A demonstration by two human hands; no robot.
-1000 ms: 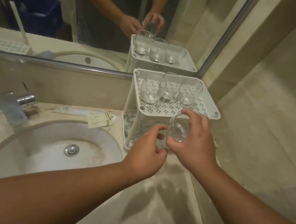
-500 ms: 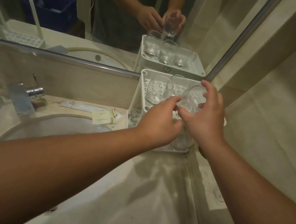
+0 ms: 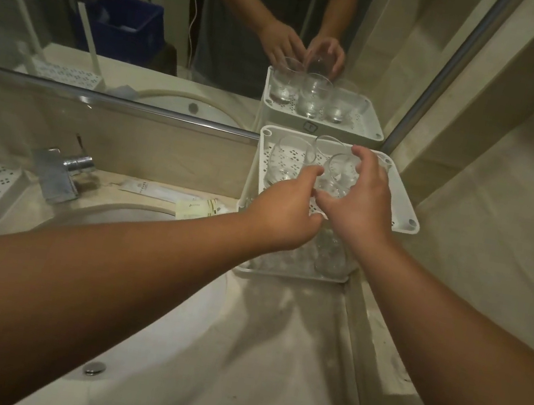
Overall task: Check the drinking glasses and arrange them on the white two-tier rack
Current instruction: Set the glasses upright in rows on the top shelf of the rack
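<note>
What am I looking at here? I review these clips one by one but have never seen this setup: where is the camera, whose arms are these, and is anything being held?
There is no machine. A person wears the camera on their head, so it looks down along their own two bare arms. They stand at a bathroom counter with a sink and a tap; the mirror behind repeats the scene. In the corner stands a white two-tier rack, with clear drinking glasses on both tiers. The right hand curls round one glass over the top tier, and the left hand touches it from the side. Two other glasses stand upright behind it. A few paper sachets lie by the tap.
</note>
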